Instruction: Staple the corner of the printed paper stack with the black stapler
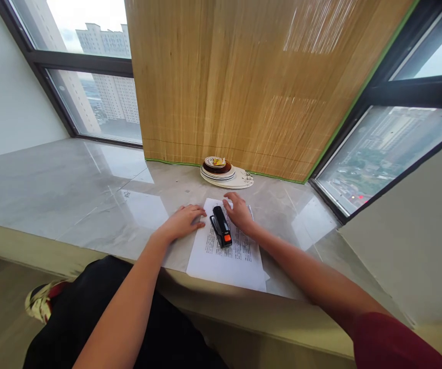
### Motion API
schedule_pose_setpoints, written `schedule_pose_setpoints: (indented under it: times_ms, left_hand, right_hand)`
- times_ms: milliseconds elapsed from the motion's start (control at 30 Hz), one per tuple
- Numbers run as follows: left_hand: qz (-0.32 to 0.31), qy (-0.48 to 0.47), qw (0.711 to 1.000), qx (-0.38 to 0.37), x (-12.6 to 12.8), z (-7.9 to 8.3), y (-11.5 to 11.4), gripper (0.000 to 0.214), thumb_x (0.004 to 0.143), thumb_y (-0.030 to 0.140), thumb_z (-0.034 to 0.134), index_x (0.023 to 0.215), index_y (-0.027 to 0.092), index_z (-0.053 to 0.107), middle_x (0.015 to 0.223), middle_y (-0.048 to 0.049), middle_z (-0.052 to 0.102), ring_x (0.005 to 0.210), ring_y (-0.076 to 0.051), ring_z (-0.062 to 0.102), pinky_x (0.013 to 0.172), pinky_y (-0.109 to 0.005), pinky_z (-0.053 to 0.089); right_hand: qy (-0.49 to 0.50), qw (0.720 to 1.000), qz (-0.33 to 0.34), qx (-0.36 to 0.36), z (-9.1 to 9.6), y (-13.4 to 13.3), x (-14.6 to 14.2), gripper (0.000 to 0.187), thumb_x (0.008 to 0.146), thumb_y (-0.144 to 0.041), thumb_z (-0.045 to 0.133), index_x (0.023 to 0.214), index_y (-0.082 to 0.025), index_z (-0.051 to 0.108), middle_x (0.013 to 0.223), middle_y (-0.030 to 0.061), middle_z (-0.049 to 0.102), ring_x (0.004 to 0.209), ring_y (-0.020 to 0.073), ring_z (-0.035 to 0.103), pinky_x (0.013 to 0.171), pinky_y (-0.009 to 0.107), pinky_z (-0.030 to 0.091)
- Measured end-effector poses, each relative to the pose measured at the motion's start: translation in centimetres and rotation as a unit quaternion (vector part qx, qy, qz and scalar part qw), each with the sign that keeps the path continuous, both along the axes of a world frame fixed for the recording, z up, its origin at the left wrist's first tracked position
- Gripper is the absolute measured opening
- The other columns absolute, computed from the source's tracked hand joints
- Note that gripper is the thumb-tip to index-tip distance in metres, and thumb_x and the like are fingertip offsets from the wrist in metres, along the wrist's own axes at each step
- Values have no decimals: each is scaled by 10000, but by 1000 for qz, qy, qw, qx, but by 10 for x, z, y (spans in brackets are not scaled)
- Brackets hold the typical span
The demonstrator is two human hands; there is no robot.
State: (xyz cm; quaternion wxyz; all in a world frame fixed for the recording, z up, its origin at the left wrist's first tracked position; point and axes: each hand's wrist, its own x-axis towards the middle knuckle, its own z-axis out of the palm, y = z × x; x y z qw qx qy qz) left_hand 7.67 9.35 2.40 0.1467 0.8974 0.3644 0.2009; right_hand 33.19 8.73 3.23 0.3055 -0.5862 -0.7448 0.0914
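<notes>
A black stapler (pixel 221 226) with an orange end lies on printed white sheets of paper (pixel 226 256) near the front edge of a grey marble windowsill (pixel 90 195). My left hand (pixel 184 221) rests flat at the left edge of the paper, fingers stretched toward the stapler. On the paper's upper right part lies my right hand (pixel 239 210), fingers loosely curved and spread, just right of the stapler. Neither hand holds anything.
A stack of plates (pixel 224 173) with a brown bowl on top stands at the back, against a bamboo blind (pixel 252 82). Windows flank the blind on both sides. My knee in black trousers and a shoe (pixel 42 300) show below the sill.
</notes>
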Motion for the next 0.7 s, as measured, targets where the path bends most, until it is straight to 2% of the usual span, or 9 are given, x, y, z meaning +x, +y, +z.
schedule_pose_setpoints:
  times_ms: [67,100,167,233,300,367,500,567,700]
  left_hand:
    - [10,15,1000,-3,0,-1,-2,272,963,360,685,1215,278,744,1384,-79,702,1353,-296,610,1148,-484,452]
    - [13,18,1000,-4,0,-1,-2,271,958,356,695,1213,279,744,1383,-79,700,1350,-294,610,1144,-481,453]
    - [14,25,1000,-4,-1,-1,-1,288,941,362,722,1216,278,741,1394,-79,690,1346,-293,610,1140,-474,454]
    - [13,31,999,-4,-3,-1,0,329,919,380,753,1231,275,732,1411,-82,677,1348,-296,607,1142,-470,452]
    - [7,29,1000,-6,-4,-1,1,363,903,387,774,1245,276,723,1411,-81,672,1346,-293,607,1147,-461,453]
    - [-1,19,1000,-10,-5,-1,1,360,893,382,782,1234,280,725,1399,-78,674,1334,-286,613,1147,-448,460]
    - [-10,7,999,-29,-8,4,-1,359,878,380,791,1218,282,728,1382,-78,677,1321,-284,619,1144,-444,467]
    - [-9,11,999,-35,-9,7,-2,360,873,383,790,1214,282,730,1353,-77,685,1307,-290,623,1127,-449,476]
    - [5,37,999,-29,-9,13,-4,301,860,413,797,1130,291,741,1211,-56,708,1201,-296,652,1051,-452,492]
  right_hand:
    - [36,999,-5,-4,7,-21,-1,380,1075,-440,390,994,-194,667,1063,99,728,971,224,664,910,347,486]
    - [37,999,6,-27,8,-34,-3,384,1058,-505,434,938,-207,645,986,73,719,890,213,649,827,327,474]
    - [12,997,34,-74,7,-60,-6,341,932,-553,650,954,-215,617,945,52,710,833,213,631,719,302,428]
    - [-14,996,42,-83,5,-79,-8,319,826,-448,771,963,-210,610,910,47,707,797,213,621,676,292,389]
    - [-16,996,53,-74,7,-85,-5,188,833,-334,744,917,-208,633,850,35,705,750,202,615,665,288,379]
    - [5,996,72,-59,13,-79,3,97,858,-272,708,925,-205,693,861,37,735,761,202,643,696,288,411]
    - [49,996,64,-31,27,-51,27,255,851,-255,745,1097,-206,788,1031,68,810,927,251,723,856,331,497]
    - [75,994,68,-36,23,-39,35,278,854,-266,749,1120,-208,807,1049,65,820,951,259,738,899,350,516]
    - [137,984,101,-46,1,-26,42,333,831,-280,771,1151,-198,814,1089,70,821,978,256,743,969,385,529]
